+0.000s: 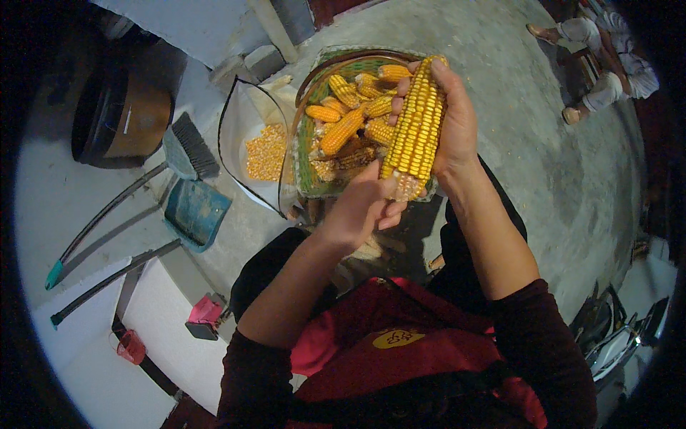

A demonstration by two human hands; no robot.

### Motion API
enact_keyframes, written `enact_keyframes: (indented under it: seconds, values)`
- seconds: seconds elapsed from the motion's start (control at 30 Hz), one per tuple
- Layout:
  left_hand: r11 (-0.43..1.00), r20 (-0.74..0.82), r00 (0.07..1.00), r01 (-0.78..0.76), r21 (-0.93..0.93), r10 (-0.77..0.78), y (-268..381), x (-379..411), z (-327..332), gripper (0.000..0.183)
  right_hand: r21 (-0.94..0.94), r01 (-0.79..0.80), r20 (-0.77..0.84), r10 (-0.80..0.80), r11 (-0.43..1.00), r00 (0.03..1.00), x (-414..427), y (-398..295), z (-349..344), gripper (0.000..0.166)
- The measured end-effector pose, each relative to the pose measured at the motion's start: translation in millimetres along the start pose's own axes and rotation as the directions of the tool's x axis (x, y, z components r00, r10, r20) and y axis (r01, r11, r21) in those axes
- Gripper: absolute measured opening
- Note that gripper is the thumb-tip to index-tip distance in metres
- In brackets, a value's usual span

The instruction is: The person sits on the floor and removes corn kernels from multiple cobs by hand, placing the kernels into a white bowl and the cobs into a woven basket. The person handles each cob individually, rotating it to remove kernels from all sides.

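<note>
A large yellow ear of dried corn (415, 126) is raised over the basket, its bare, partly shelled end pointing toward me. My right hand (456, 115) wraps its far part, with the fingers on the left side and the thumb near the tip. At the near end, my left hand (370, 204) holds the shelled part with thumb and fingers. Below lies a green woven basket (305, 177) with a brown handle, filled with several orange ears of corn (343, 131) and some darker cobs. My hands and the held ear hide its right side.
Left of the basket stands an open white sack (236, 134) with loose corn kernels (266, 153). Farther left are a broom (182, 147), a blue dustpan (197, 214) and a dark round bin (128, 118). A seated person (605, 64) is at the upper right.
</note>
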State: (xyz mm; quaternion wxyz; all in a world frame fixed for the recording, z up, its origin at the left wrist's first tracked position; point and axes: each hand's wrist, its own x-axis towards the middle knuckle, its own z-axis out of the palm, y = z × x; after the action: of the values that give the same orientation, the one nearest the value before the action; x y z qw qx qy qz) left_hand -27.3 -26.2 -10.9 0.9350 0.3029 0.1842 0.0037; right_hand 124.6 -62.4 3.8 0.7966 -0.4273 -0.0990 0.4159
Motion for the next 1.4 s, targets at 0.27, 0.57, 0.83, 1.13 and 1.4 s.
enact_keyframes:
  seconds: [0.27,0.57,0.83,1.13,1.4]
  values:
    - [0.916,-0.169,0.984,0.111,0.385,-0.048,3,0,4,0.035,-0.072,-0.029,0.002,0.029,0.997,1.0,-5,3,4,0.034]
    - [0.941,-0.014,1.0,-0.013,0.339,0.019,7,-5,3,0.037,-0.01,-0.051,-0.028,0.051,0.999,0.998,-2,3,5,0.028]
    - [0.673,-0.152,0.972,-0.01,0.739,0.182,5,-2,9,0.033,-0.209,-0.088,-0.098,0.068,0.974,0.993,-5,8,6,0.033]
    - [0.811,-0.129,0.989,0.017,0.585,0.072,3,-4,5,0.034,-0.154,-0.137,-0.094,0.123,0.978,0.988,-3,4,2,0.033]
    - [0.586,-0.041,0.916,-0.22,0.78,0.399,-6,3,4,0.032,-0.284,-0.078,-0.131,0.042,0.955,0.991,-6,13,7,0.033]
